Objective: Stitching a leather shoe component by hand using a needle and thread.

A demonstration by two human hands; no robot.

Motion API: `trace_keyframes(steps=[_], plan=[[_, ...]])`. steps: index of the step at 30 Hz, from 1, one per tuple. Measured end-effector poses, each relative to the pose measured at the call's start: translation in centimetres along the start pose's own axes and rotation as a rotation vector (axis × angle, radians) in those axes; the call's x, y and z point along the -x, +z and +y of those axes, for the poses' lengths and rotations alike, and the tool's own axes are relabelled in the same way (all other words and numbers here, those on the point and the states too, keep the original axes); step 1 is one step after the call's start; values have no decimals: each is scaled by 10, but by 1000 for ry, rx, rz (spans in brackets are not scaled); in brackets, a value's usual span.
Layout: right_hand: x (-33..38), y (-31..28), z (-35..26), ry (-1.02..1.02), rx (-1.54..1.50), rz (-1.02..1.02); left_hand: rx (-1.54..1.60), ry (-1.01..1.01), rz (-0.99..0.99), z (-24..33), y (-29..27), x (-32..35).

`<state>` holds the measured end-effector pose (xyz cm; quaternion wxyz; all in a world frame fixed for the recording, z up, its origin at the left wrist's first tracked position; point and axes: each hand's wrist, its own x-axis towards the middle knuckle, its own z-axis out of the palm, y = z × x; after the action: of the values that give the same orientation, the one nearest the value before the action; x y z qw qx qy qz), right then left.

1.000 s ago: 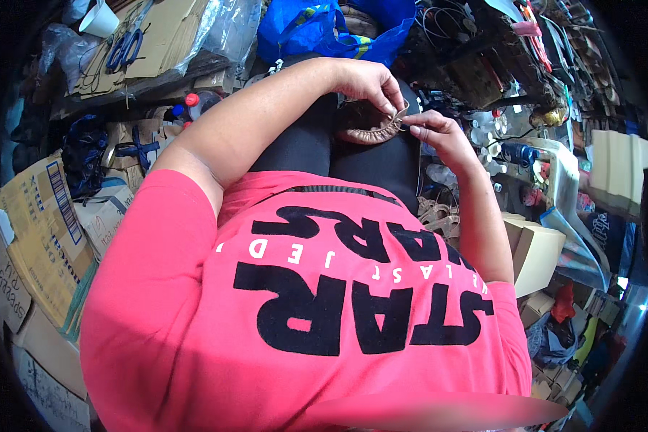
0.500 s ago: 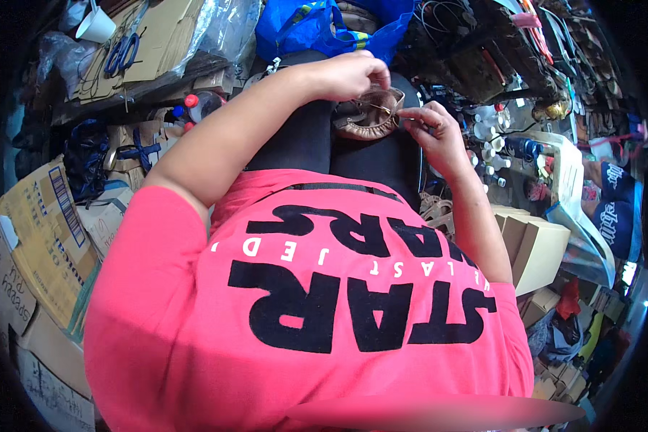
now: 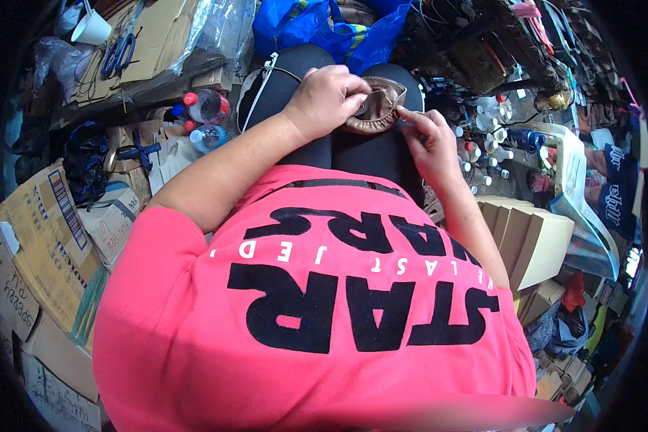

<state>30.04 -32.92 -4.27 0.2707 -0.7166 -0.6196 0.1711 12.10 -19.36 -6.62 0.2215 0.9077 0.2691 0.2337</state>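
Observation:
On my lap lies a brown, leather-like piece (image 3: pixel 371 127) with a gathered, puckered rim, like a shoe upper; its hollow side faces up. My left hand (image 3: pixel 327 101) is closed in a pinch at its left edge, over the opening. What those fingertips pinch is too small to make out. At the opposite side my right hand (image 3: pixel 432 137) pinches the rim between thumb and fingers. A white strip with a dark cord (image 3: pixel 258 90) lies by my left knee.
Beyond my knees sits a blue bag (image 3: pixel 288 32). Scissors (image 3: pixel 119 54) and a white cup (image 3: pixel 91 29) rest on cardboard at left, above plastic bottles (image 3: pixel 207 108). White bottles (image 3: pixel 486 140) and boxes (image 3: pixel 533 248) stand at right, near another person's legs (image 3: pixel 615 187). A carton (image 3: pixel 47 237) lies at far left.
My left hand has shifted left and nearer to me, showing its back. The right hand keeps its pinch on the rim. My view has shifted slightly.

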Motion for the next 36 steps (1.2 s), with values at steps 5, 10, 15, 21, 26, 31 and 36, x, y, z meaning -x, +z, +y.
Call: trace_keyframes(steps=[5,10,15,21,26,31,36], plan=[[-13,-6,26,110,-372,-173,478,46,-51,-6,3,-12],[-31,-14,34,199,-396,-332,372,62,-49,-14,13,-14],[-36,-17,34,195,-406,-336,342,78,-53,-16,15,-15],[-38,-18,32,188,-373,-339,354,98,-56,-19,18,-16],[-39,-21,32,186,-382,-345,353,90,-78,-16,17,-17],[-38,-21,37,279,-603,-438,443,80,-173,-15,21,-25],[-41,-21,38,288,-632,-476,418,174,-275,-18,17,-37]])
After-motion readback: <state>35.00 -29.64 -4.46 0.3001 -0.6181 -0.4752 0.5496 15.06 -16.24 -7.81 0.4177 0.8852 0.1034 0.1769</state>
